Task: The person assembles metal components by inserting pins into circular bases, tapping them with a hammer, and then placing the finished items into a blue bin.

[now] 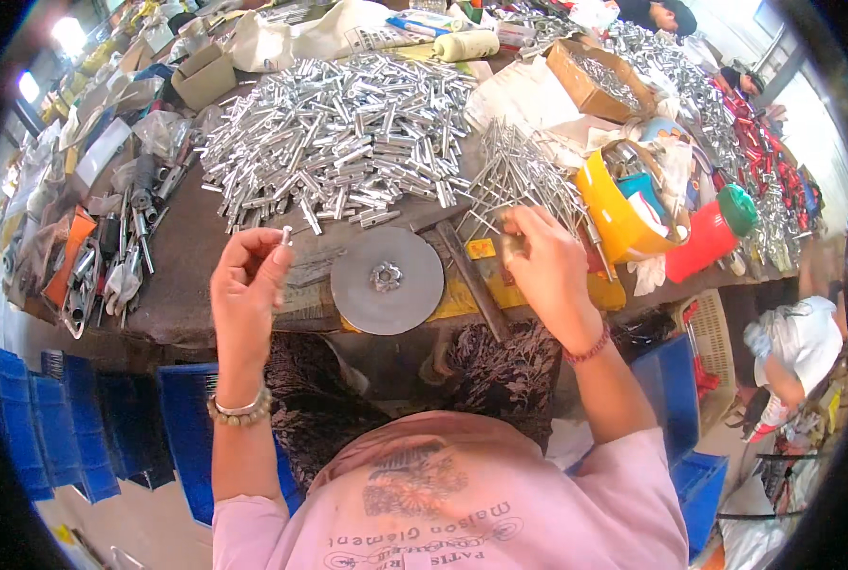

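My left hand (pixel 243 290) is raised over the table's near edge. Its thumb and forefinger pinch a small shiny metal pin with a wider head (pixel 287 234). On the right, my right hand (pixel 552 271) hovers close to a pile of thin metal rods (pixel 519 176), fingers curled together; what they hold, if anything, is hidden. Between my hands lies a round grey metal disc (pixel 386 309) with a small ring-shaped piece (pixel 386 276) at its centre. A hammer (pixel 473 275) rests right of the disc, its handle toward me. Beyond is a large heap of short silvery metal tubes (pixel 348 133).
A yellow container (pixel 614 204) and a red one with a green rim (pixel 699 247) stand right of my right hand. Tools and metal parts (pixel 124 247) crowd the left. A cardboard box of parts (pixel 600 81) sits behind. Blue bins (pixel 186 418) flank my legs; a person (pixel 794 347) is at far right.
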The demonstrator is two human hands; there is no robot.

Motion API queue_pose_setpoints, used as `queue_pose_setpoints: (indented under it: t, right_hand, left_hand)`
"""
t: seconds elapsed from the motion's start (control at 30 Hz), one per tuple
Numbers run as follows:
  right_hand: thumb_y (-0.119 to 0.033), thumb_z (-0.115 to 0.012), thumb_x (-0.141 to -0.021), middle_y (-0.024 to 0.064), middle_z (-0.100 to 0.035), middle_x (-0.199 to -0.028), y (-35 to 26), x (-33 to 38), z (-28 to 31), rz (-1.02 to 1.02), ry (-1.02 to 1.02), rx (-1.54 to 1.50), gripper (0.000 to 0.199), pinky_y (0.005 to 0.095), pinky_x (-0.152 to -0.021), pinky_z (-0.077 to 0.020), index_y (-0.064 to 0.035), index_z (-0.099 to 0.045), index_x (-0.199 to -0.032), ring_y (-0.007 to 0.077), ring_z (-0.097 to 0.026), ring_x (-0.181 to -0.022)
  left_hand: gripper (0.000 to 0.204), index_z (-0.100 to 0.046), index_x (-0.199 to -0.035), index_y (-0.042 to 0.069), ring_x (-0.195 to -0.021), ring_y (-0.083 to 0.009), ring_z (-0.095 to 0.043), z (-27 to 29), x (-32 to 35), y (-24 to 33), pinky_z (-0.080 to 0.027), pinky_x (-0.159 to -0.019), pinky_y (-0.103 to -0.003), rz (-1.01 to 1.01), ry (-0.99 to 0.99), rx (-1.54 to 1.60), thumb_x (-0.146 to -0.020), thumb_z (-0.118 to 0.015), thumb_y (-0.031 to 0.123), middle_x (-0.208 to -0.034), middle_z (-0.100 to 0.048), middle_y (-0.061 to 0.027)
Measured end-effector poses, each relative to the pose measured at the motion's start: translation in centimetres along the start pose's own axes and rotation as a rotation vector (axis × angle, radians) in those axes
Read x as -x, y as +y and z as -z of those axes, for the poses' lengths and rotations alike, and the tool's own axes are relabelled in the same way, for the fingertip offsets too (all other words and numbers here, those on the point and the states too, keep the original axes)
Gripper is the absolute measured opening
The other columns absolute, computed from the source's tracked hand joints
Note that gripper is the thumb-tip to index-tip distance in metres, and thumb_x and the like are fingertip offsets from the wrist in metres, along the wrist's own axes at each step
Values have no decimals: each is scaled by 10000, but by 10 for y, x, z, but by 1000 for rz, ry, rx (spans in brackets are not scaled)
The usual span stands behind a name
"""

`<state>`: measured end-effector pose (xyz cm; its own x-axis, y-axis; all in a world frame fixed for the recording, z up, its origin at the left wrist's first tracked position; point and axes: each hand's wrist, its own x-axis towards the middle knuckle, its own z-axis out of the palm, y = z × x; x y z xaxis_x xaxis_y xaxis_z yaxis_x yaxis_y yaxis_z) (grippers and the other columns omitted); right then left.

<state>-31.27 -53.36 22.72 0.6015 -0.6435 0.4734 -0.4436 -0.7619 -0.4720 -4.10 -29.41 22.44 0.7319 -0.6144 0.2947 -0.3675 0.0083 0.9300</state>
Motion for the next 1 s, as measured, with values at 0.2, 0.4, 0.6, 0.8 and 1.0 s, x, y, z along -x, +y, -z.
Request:
queue_pose_setpoints:
  t: [0.2,0.4,0.6,0.8,1.0]
  right_hand:
    - [-19,-780,-823,164,-719,-1142,2,-20,-13,-11,-198,225,431,509,-844,-591,-103,-655,-1227,401,-737,-1011]
    - [-1,-749,-817,95,-734,-961,-58,2,7,118,-174,-191,240,421,-775,-600,-78,-745,-1044,298,-745,-884]
    - [-28,-765,-800,86,-656,-945,-78,20,-17,398,-299,-119,200,431,-771,-591,-92,-715,-983,303,-718,-890]
    - [-54,-747,-830,76,-623,-930,-82,21,-24,430,-277,-46,108,428,-747,-590,-86,-695,-919,297,-706,-861]
    - [-66,-726,-885,83,-614,-915,-78,16,-27,522,-241,-51,45,405,-716,-589,-83,-686,-876,277,-703,-839]
  left_hand:
    - [321,-679,-1346,70,-802,-81,-687,-32,37,23,-547,-614,-226,395,-228,380,-1027,-714,76,-989,-702,-8]
    - [170,-763,-1129,43,-827,-68,-672,-30,51,6,-529,-722,-226,138,-306,96,-966,-799,14,-1019,-733,-14]
    - [167,-791,-1051,21,-849,-231,-689,-23,46,14,-542,-735,-336,-232,-285,-301,-892,-841,33,-954,-698,-79]
    - [177,-809,-1035,61,-818,-270,-698,-24,45,15,-546,-707,-367,-297,-258,-446,-874,-867,108,-952,-681,-82]
    - [189,-810,-1030,61,-819,-263,-696,-24,43,14,-545,-706,-368,-305,-268,-444,-857,-877,100,-954,-682,-79]
